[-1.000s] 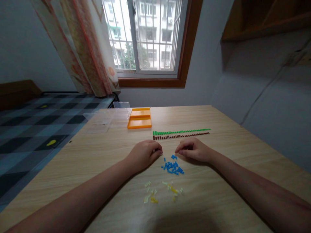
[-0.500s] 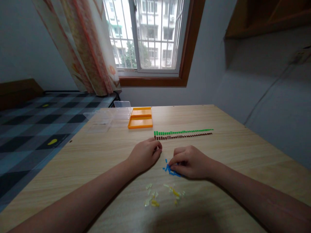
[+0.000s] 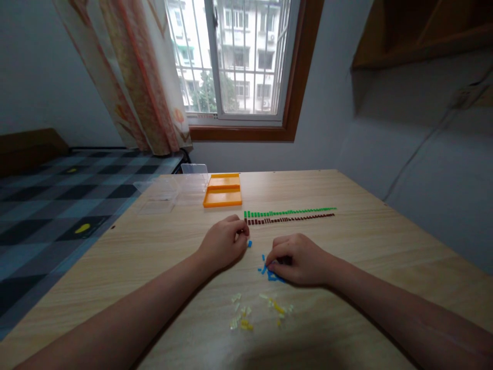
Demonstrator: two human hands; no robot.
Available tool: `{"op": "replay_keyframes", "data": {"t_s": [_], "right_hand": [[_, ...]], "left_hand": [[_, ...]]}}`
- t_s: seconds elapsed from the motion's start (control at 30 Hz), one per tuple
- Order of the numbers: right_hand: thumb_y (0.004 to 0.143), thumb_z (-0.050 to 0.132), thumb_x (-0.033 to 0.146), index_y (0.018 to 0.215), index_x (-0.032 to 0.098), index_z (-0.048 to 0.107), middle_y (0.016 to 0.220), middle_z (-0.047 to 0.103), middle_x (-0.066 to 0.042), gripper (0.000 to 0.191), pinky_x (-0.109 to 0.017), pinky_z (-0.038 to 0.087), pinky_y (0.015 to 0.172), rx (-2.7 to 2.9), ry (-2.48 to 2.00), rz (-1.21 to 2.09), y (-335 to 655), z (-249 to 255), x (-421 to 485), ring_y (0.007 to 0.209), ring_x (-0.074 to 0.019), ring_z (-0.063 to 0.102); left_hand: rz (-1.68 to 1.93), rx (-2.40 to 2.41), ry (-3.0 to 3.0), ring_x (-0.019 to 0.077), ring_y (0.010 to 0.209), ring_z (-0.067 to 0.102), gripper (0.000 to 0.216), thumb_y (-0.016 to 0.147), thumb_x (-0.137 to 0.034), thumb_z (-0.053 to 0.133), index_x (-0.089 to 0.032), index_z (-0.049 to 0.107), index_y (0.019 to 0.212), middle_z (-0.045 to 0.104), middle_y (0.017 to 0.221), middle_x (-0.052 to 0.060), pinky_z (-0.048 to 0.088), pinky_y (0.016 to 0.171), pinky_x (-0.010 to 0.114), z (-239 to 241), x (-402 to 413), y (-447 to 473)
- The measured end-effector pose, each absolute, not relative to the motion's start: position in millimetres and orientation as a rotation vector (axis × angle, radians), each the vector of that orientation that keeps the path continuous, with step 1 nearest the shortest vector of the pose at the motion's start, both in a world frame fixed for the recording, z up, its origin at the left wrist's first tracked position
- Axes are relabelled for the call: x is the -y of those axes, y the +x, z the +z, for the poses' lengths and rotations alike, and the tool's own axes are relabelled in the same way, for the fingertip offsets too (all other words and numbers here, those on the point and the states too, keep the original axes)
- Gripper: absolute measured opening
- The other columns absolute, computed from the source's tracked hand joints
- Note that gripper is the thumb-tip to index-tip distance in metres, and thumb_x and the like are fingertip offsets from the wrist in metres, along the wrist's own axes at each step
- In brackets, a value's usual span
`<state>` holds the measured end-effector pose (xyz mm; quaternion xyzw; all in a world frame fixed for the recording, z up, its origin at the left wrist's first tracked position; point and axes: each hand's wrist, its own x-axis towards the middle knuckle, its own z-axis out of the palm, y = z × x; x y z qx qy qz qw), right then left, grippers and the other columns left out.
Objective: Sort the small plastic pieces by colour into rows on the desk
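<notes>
Several small blue pieces (image 3: 271,276) lie in a loose heap on the table. My right hand (image 3: 302,259) is over the heap, thumb and fingers pinched together at a blue piece and hiding part of the pile. To the left, my left hand (image 3: 225,240) rests with its fingers curled closed near the left end of a row of small dark brown pieces (image 3: 269,220). One single blue piece (image 3: 250,244) shows at its thumb tip; whether they touch is unclear. Behind the brown row runs a matching row of green pieces (image 3: 277,213).
Pale and yellow pieces (image 3: 245,325) are scattered near the front, with more yellow bits (image 3: 278,307) beside them. An orange two-compartment tray (image 3: 222,205) and a clear plastic case (image 3: 157,198) stand at the back left of the wooden table (image 3: 370,236). A bed (image 3: 46,205) adjoins on the left.
My left hand has drawn slightly left, and a single blue piece now shows by its thumb. My right hand stays at the blue heap, nearly unmoved. The view has tilted slightly.
</notes>
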<state>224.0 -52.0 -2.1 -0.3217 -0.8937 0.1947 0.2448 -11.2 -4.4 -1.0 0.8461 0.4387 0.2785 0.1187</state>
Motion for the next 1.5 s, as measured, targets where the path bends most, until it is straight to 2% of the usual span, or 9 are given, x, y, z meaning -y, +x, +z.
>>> {"op": "replay_keyframes", "data": {"t_s": [0.17,0.47,0.7,0.8,1.0,1.2,1.5], "right_hand": [[0.083,0.066,0.017,0.086,0.020,0.078,0.073,0.068,-0.002,0.013,-0.023,0.041,0.062,2.428,-0.883,0.539,222.5,-3.2,51.7,0.066,-0.0130,0.060],[0.082,0.067,0.017,0.081,0.017,0.075,0.068,0.064,0.000,0.008,-0.023,0.039,0.060,2.181,-0.956,0.677,221.2,-9.9,42.6,0.062,-0.0120,0.055],[0.086,0.065,0.017,0.084,0.018,0.073,0.080,0.070,-0.004,0.008,-0.030,0.042,0.074,2.091,-1.260,0.311,239.4,-18.2,17.5,0.077,-0.0178,0.060],[0.088,0.065,0.018,0.085,0.019,0.073,0.083,0.071,-0.005,0.009,-0.031,0.043,0.075,2.139,-1.337,0.223,243.8,-21.1,11.7,0.081,-0.0193,0.061],[0.093,0.064,0.024,0.088,0.021,0.076,0.086,0.072,-0.005,0.014,-0.030,0.043,0.075,2.205,-1.295,0.199,241.7,-22.9,13.4,0.084,-0.0195,0.063],[0.093,0.064,0.028,0.103,0.022,0.078,0.089,0.073,-0.005,0.018,-0.028,0.043,0.071,2.171,-1.419,0.228,240.6,-22.2,15.8,0.079,-0.0179,0.063],[0.089,0.062,0.016,0.090,0.019,0.076,0.088,0.071,-0.005,0.014,-0.028,0.043,0.076,2.189,-1.259,0.217,236.8,-22.3,15.8,0.082,-0.0171,0.062]], "left_hand": [[0.805,-1.474,2.445,0.0169,0.070,0.057,0.016,0.081,-0.014,0.054,-0.019,0.070,0.079,0.065,0.082,0.003,0.042,0.066,0.030,0.6,-0.1,-14.6],[0.795,-1.446,2.444,0.0163,0.069,0.057,0.016,0.080,-0.015,0.054,-0.019,0.070,0.078,0.065,0.081,0.003,0.040,0.065,0.028,-0.3,-1.2,-14.3],[0.752,-1.437,2.454,0.0160,0.068,0.057,0.018,0.079,-0.015,0.055,-0.020,0.072,0.078,0.065,0.079,0.003,0.040,0.065,0.028,0.1,-1.3,-14.5],[0.752,-1.436,2.457,0.0153,0.067,0.057,0.018,0.078,-0.015,0.055,-0.020,0.072,0.078,0.066,0.080,0.003,0.040,0.064,0.028,0.0,-1.7,-14.5],[0.761,-1.462,2.462,0.0155,0.068,0.057,0.018,0.079,-0.015,0.055,-0.020,0.072,0.078,0.067,0.080,0.003,0.041,0.065,0.028,0.3,-3.5,-14.3],[0.787,-1.494,2.439,0.0165,0.070,0.059,0.018,0.081,-0.016,0.055,-0.019,0.072,0.079,0.068,0.081,0.004,0.042,0.066,0.028,-1.8,-6.1,-14.5],[0.739,-1.489,2.492,0.0171,0.071,0.059,0.018,0.081,-0.016,0.055,-0.020,0.072,0.081,0.067,0.082,0.004,0.041,0.066,0.028,-4.2,-6.0,-14.2]]}}
